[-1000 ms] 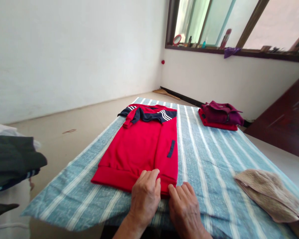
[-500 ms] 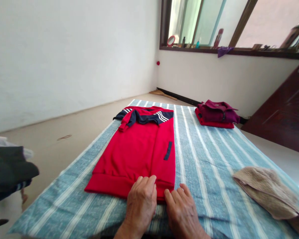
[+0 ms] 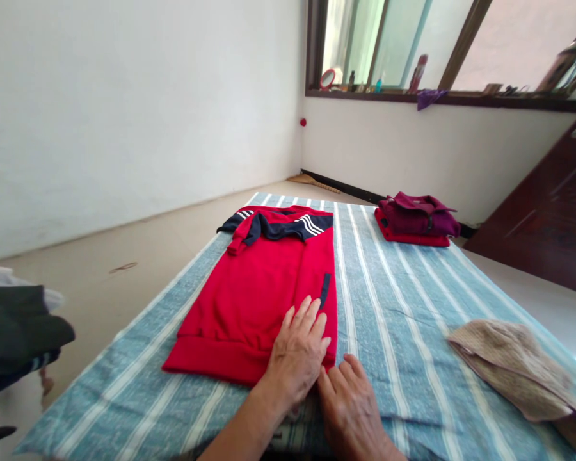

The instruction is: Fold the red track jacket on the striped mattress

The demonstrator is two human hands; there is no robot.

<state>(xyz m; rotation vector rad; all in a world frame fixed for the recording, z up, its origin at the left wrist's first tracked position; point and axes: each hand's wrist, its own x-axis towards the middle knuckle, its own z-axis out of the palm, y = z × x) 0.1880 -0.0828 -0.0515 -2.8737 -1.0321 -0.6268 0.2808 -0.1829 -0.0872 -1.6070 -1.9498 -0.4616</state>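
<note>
Head view. Sweatshirt (image 3: 264, 282), red with navy striped sleeves, folded lengthwise, lies flat on the blue striped cloth (image 3: 403, 307) over the worktop. Left hand (image 3: 298, 351): fingers spread, palm pressed flat on the sweatshirt's near right part above the hem. Right hand (image 3: 352, 410): flat and empty on the cloth, just beside the hem's corner. Folded maroon clothes (image 3: 416, 219) far right; beige cloth (image 3: 513, 368) near right.
</note>
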